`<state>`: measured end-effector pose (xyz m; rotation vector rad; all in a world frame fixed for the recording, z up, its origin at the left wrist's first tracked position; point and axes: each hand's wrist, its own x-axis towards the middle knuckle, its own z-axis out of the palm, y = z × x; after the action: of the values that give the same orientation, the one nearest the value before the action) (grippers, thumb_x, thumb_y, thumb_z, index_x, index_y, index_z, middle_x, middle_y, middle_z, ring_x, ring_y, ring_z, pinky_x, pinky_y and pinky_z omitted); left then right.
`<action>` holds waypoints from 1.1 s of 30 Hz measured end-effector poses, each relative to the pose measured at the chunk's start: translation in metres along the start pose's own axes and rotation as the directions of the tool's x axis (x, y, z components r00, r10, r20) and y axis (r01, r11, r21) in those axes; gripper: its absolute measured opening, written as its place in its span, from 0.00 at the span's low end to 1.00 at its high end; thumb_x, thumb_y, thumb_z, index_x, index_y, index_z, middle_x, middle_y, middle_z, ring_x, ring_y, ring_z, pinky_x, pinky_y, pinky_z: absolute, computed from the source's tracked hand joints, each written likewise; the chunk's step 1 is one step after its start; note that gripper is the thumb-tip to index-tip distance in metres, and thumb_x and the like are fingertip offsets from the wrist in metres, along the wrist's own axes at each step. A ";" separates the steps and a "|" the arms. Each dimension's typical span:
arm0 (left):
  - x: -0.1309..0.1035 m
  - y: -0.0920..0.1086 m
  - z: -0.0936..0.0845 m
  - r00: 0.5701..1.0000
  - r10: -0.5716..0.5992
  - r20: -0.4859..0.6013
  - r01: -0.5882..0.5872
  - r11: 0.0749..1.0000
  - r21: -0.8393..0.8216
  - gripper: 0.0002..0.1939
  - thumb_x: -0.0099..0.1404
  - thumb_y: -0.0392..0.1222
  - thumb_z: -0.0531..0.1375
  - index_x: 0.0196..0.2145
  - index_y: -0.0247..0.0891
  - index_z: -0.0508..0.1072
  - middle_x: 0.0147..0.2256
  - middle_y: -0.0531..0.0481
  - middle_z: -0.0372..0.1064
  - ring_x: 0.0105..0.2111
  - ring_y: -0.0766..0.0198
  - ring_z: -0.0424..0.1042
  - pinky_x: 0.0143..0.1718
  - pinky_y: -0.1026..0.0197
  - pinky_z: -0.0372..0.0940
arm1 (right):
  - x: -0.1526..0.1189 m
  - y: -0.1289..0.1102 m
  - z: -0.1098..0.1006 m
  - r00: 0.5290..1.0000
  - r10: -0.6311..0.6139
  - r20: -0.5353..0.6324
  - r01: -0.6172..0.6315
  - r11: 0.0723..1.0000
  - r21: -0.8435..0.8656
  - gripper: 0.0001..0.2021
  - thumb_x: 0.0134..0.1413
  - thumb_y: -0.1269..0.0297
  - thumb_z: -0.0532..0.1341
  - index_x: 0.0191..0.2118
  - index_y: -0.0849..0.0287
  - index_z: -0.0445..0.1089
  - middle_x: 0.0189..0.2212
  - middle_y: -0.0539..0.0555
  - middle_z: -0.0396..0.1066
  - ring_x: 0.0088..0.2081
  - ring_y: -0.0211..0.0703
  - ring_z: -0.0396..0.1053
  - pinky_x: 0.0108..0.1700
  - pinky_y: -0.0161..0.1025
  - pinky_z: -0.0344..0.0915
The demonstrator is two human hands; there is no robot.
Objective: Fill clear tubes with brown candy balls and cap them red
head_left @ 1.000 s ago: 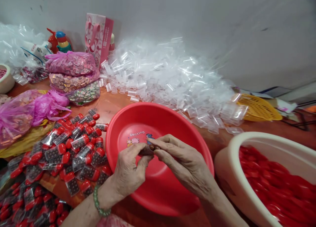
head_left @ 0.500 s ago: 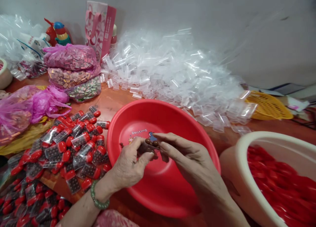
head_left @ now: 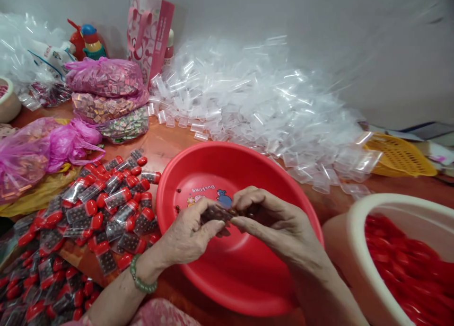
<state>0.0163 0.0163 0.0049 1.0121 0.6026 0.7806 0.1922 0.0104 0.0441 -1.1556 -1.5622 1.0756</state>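
Over the red basin (head_left: pixel 248 288), my left hand (head_left: pixel 193 233) grips a small clear case (head_left: pixel 215 213) filled with dark brown beads, its opening towards the right. My right hand (head_left: pixel 275 219) is at that open end, thumb and fingers curled together around some brown beads; the fingers partly hide them. The hands nearly touch. A few loose brown beads (head_left: pixel 178 208) lie at the basin's left inside wall.
Finished cases with red caps (head_left: pixel 117 198) are heaped at the left. Clear empty sleeves (head_left: pixel 248 103) form a large pile behind the basin. A cream tub (head_left: pixel 358 241) of red caps stands at the right, near a yellow basket (head_left: pixel 400 155). Pink bags (head_left: pixel 106 80) sit back left.
My right hand's fingers have curled in and closed at the case's open end. The view has shifted slightly, so the surroundings appear a little further right.
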 end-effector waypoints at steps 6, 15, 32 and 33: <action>0.004 0.003 -0.001 0.997 -0.041 -0.072 0.029 0.987 -0.155 0.16 0.60 0.44 0.65 0.43 0.35 0.67 0.37 0.49 0.70 0.36 0.67 0.72 0.44 0.61 0.69 | -0.003 0.003 -0.002 0.999 0.038 0.035 -0.038 0.999 0.005 0.09 0.55 0.62 0.66 0.29 0.59 0.68 0.26 0.50 0.65 0.25 0.34 0.64 0.24 0.30 0.64; -0.009 0.025 0.003 1.000 -0.002 0.015 0.004 0.994 -0.107 0.16 0.61 0.42 0.65 0.44 0.35 0.68 0.38 0.45 0.74 0.41 0.62 0.75 0.46 0.61 0.67 | -0.019 -0.011 -0.005 0.969 -0.208 0.132 0.242 0.909 -0.340 0.25 0.59 0.58 0.64 0.61 0.45 0.61 0.52 0.52 0.66 0.52 0.39 0.66 0.54 0.32 0.65; -0.005 0.014 0.002 0.996 0.073 0.049 -0.077 0.995 0.066 0.11 0.64 0.36 0.61 0.44 0.35 0.70 0.41 0.45 0.72 0.43 0.63 0.74 0.46 0.62 0.67 | -0.029 -0.010 -0.004 0.967 -0.238 0.086 0.253 0.928 -0.274 0.26 0.56 0.61 0.66 0.60 0.44 0.62 0.49 0.51 0.68 0.47 0.38 0.67 0.50 0.33 0.67; -0.004 0.014 0.003 0.996 0.072 0.054 -0.076 0.995 0.072 0.11 0.64 0.36 0.61 0.44 0.35 0.70 0.40 0.45 0.72 0.43 0.63 0.74 0.46 0.62 0.67 | -0.027 -0.010 -0.004 0.966 -0.242 0.088 0.257 0.925 -0.280 0.26 0.56 0.62 0.66 0.59 0.44 0.62 0.49 0.51 0.68 0.47 0.38 0.67 0.50 0.33 0.67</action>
<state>0.0115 0.0158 0.0190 1.1244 0.5551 0.7999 0.1984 -0.0176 0.0504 -1.0861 -1.8976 0.7290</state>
